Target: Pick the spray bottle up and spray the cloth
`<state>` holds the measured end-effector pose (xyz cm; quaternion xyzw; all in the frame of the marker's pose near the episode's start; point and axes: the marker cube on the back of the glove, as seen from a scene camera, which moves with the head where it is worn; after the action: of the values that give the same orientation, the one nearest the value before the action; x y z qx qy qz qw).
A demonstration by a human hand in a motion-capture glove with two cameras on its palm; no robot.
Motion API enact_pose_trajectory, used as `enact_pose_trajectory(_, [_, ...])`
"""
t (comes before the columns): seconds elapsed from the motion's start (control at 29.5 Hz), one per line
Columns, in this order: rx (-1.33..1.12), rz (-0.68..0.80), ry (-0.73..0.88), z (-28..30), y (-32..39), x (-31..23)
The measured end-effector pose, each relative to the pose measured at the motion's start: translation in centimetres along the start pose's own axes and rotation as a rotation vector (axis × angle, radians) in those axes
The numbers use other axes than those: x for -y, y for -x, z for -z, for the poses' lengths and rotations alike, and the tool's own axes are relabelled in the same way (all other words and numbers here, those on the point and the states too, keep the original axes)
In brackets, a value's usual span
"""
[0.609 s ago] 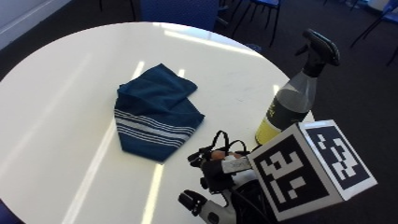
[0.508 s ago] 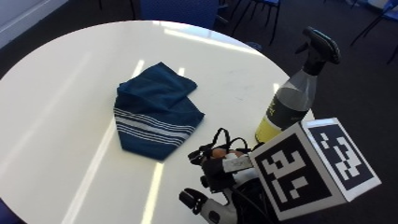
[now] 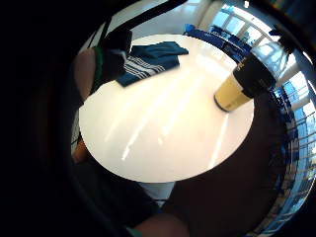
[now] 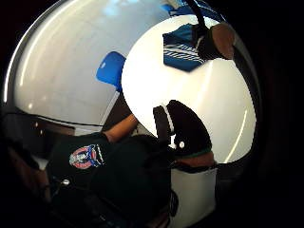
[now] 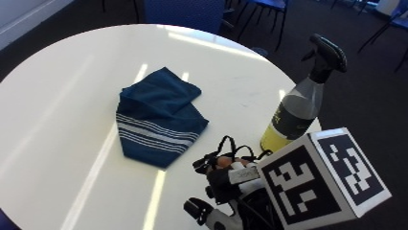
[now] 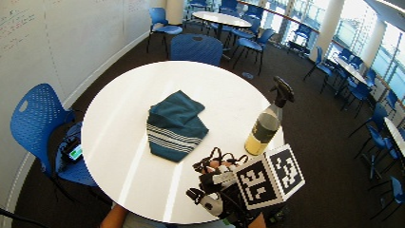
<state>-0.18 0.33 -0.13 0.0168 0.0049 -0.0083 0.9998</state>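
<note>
A spray bottle (image 5: 298, 104) with a black trigger head, grey shoulder and yellow liquid stands upright near the right edge of the round white table (image 5: 57, 96). A dark teal cloth (image 5: 159, 119) with white stripes lies crumpled in the middle of the table. My gloved right hand (image 5: 228, 176) hovers at the near edge, in front of the bottle and right of the cloth, touching neither. Its fingers (image 4: 187, 129) are spread and hold nothing. The little finger side palm view shows the bottle (image 3: 242, 81) and the cloth (image 3: 150, 59) both apart from the palm.
A blue chair (image 5: 185, 12) stands behind the table's far edge and another blue chair (image 6: 38, 114) at its left. More chairs and tables (image 6: 221, 19) fill the room beyond. The person's bare arm (image 6: 114, 216) shows at the near edge.
My hand has edged slightly to the right, toward the bottle. The bottle and the cloth have not moved.
</note>
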Motion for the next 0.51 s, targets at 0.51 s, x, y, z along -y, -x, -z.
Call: enact_pose_trajectory(0.51, [0.076,-0.007,-0.137,1.0,-2.4,1.4])
